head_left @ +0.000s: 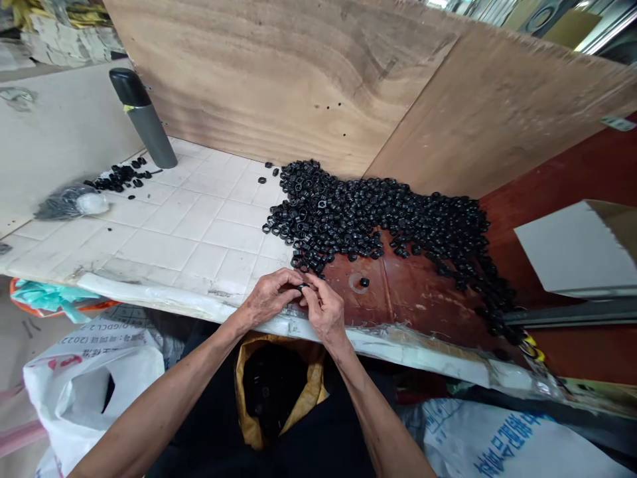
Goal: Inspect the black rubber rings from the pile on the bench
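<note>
Close together at the table's front edge, my left hand (pixel 271 295) and my right hand (pixel 324 307) are both closed on one small black ring (pixel 301 287). Thumbs and fingertips pinch it from either side and cover most of it. Just beyond my fingers spreads a large heap of black plastic rings (pixel 343 212), many of them nut-shaped. A single black ring (pixel 364 283) lies apart on the red-brown surface to the right of my hands. Below them, in my lap, a yellow bag (pixel 242 392) gapes with dark pieces inside.
A grey bottle (pixel 152 136) with a black cap stands at the back left, near small black parts (pixel 122 177) and a clear plastic bag (pixel 64 202). Plywood boards (pixel 279 79) wall off the back. At right sits a white box (pixel 572 249); sacks (pixel 99 365) flank my legs.
</note>
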Demonstrator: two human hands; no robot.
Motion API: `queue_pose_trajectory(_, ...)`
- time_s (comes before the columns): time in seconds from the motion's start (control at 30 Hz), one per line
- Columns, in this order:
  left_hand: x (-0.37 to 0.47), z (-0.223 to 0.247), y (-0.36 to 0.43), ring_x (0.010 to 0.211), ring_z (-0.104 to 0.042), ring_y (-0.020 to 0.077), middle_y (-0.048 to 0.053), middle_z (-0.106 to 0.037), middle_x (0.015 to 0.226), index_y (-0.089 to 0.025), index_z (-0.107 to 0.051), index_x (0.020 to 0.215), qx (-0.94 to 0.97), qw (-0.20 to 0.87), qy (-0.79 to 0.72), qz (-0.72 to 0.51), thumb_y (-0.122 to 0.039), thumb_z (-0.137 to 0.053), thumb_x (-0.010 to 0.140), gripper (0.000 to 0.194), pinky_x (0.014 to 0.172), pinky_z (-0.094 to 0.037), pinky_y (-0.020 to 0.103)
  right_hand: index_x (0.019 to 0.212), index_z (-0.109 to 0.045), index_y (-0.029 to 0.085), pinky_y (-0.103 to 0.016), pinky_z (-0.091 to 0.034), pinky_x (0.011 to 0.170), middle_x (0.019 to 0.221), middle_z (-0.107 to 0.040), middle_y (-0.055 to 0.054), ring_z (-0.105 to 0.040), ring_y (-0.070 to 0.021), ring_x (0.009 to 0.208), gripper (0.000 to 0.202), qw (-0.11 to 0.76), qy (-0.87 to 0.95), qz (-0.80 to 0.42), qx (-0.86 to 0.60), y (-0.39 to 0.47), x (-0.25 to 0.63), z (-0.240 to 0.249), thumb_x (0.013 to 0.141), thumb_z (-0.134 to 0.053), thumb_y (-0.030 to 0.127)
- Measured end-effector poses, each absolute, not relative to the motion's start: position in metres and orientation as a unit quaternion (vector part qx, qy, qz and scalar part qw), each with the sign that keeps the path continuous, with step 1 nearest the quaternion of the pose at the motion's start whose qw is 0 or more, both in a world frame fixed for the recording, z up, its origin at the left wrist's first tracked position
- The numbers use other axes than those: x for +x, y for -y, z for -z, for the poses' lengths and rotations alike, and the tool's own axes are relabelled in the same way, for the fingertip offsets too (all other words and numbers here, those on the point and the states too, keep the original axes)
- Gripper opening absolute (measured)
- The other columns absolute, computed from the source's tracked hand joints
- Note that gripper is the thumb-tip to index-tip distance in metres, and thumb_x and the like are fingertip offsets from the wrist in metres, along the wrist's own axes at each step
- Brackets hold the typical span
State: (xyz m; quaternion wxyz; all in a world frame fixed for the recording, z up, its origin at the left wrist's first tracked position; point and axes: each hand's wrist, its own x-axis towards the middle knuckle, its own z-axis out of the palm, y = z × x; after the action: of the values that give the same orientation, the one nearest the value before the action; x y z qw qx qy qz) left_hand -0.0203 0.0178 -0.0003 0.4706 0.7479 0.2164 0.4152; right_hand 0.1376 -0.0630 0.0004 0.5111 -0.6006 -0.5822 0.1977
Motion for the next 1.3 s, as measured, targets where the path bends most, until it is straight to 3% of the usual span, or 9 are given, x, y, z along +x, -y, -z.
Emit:
queue_pose_trajectory(0.17, -0.018, 0.001, -0.017, 0.102, -0.070, 0.0198, 0.008, -0.071, 0.108, -0.017, -0.070, 0.102, 0.724, 0.505, -0.233, -0.407, -0.022, -0.070, 0.091, 0.013, 0.093, -0.057, 0.033, 0.103, -0.070, 0.022, -0.034, -0.061, 0.075, 0.096, -0.074, -0.008, -0.073, -0.0220, 0.083, 0.014, 0.518, 0.584, -0.162, -0.603, 0.068, 0.140, -0.004, 0.096, -0.060, 0.029)
queue_pose_trajectory(0.3, -0.017, 0.000, -0.017, 0.104, -0.069, 0.0207, 0.009, -0.071, 0.107, -0.016, -0.070, 0.102, 0.717, 0.517, -0.229, -0.408, -0.021, -0.070, 0.090, 0.013, 0.094, -0.056, 0.034, 0.105, -0.072, 0.022, -0.037, -0.060, 0.085, 0.107, -0.072, -0.010, -0.070, -0.0247, 0.098, 0.016, 0.507, 0.598, -0.165, -0.598, 0.067, 0.143, -0.009, 0.095, -0.061, 0.029)
queue_pose_trajectory(0.4, -0.017, -0.002, -0.016, 0.103, -0.069, 0.0203, 0.009, -0.071, 0.107, -0.016, -0.070, 0.102, 0.727, 0.507, -0.220, -0.407, -0.020, -0.068, 0.091, 0.012, 0.092, -0.056, 0.033, 0.114, -0.068, 0.022, -0.034, -0.061, 0.077, 0.107, -0.072, -0.009, -0.073, -0.0216, 0.085, 0.022, 0.522, 0.568, -0.196, -0.605, 0.067, 0.142, -0.004, 0.095, -0.062, 0.032)
queue_pose_trajectory(0.5, -0.017, -0.002, -0.016, 0.100, -0.069, 0.0192, 0.008, -0.070, 0.108, -0.016, -0.070, 0.103, 0.749, 0.487, -0.210, -0.397, -0.019, -0.067, 0.091, 0.012, 0.089, -0.056, 0.031, 0.125, -0.058, 0.021, -0.027, -0.058, 0.062, 0.085, -0.072, -0.003, -0.069, -0.0152, 0.061, 0.030, 0.525, 0.541, -0.218, -0.620, 0.066, 0.141, 0.002, 0.099, -0.056, 0.035)
queue_pose_trajectory(0.63, -0.018, -0.001, -0.016, 0.099, -0.069, 0.0184, 0.007, -0.070, 0.107, -0.017, -0.069, 0.104, 0.757, 0.476, -0.207, -0.397, -0.017, -0.066, 0.091, 0.013, 0.089, -0.056, 0.031, 0.108, -0.061, 0.021, -0.024, -0.055, 0.060, 0.055, -0.058, 0.006, -0.063, -0.0132, 0.049, 0.019, 0.496, 0.562, -0.213, -0.626, 0.067, 0.139, 0.000, 0.103, -0.049, 0.034)
queue_pose_trajectory(0.87, -0.017, 0.000, -0.017, 0.102, -0.069, 0.0192, 0.009, -0.070, 0.107, -0.017, -0.068, 0.102, 0.737, 0.491, -0.205, -0.415, -0.019, -0.067, 0.092, 0.011, 0.090, -0.056, 0.032, 0.104, -0.068, 0.021, -0.024, -0.056, 0.055, 0.073, -0.067, 0.002, -0.067, -0.0131, 0.055, 0.017, 0.532, 0.530, -0.271, -0.602, 0.067, 0.143, -0.003, 0.093, -0.065, 0.035)
queue_pose_trajectory(1.0, -0.017, 0.001, -0.017, 0.105, -0.068, 0.0200, 0.009, -0.070, 0.107, -0.016, -0.069, 0.103, 0.730, 0.500, -0.205, -0.417, -0.021, -0.068, 0.093, 0.011, 0.094, -0.055, 0.033, 0.103, -0.069, 0.022, -0.029, -0.063, 0.066, 0.089, -0.071, -0.001, -0.073, -0.0166, 0.068, 0.019, 0.552, 0.492, -0.312, -0.596, 0.064, 0.144, -0.001, 0.092, -0.068, 0.037)
queue_pose_trajectory(1.2, -0.017, 0.002, -0.017, 0.101, -0.069, 0.0192, 0.009, -0.070, 0.107, -0.016, -0.068, 0.105, 0.721, 0.515, -0.201, -0.417, -0.022, -0.068, 0.093, 0.013, 0.090, -0.056, 0.032, 0.103, -0.070, 0.021, -0.031, -0.062, 0.077, 0.104, -0.073, -0.006, -0.073, -0.0197, 0.087, 0.021, 0.553, 0.520, -0.255, -0.600, 0.067, 0.144, -0.002, 0.088, -0.071, 0.035)
queue_pose_trajectory(1.3, -0.017, 0.001, -0.017, 0.098, -0.069, 0.0182, 0.009, -0.070, 0.105, -0.016, -0.068, 0.103, 0.717, 0.517, -0.197, -0.425, -0.022, -0.068, 0.093, 0.012, 0.087, -0.056, 0.030, 0.104, -0.069, 0.020, -0.029, -0.060, 0.067, 0.090, -0.075, -0.004, -0.073, -0.0175, 0.071, 0.021, 0.542, 0.512, -0.279, -0.605, 0.068, 0.144, -0.002, 0.091, -0.068, 0.036)
